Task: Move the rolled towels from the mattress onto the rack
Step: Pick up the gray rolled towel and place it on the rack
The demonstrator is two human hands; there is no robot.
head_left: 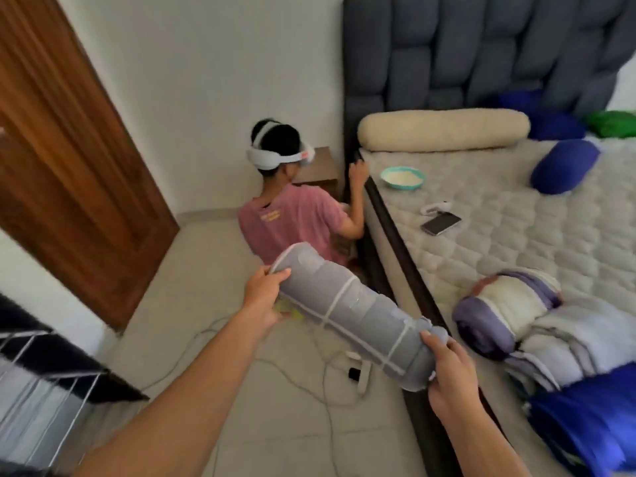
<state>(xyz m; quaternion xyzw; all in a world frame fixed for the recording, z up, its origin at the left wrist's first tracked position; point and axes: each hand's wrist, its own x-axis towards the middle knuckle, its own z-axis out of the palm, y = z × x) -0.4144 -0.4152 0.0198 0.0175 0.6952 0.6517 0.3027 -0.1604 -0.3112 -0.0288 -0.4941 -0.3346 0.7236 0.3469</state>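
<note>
Grey rolled towel [354,313], no legible label

Open tiled floor [192,287] between the mattress [516,235] edge and the wire rack [51,366] at lower left. Cables [309,383] and a white power strip [361,373] strewn low across that floor. Kneeling person [292,215] blocking the far end beside the bed frame. Wooden door [69,166] closing off the left side.
</note>
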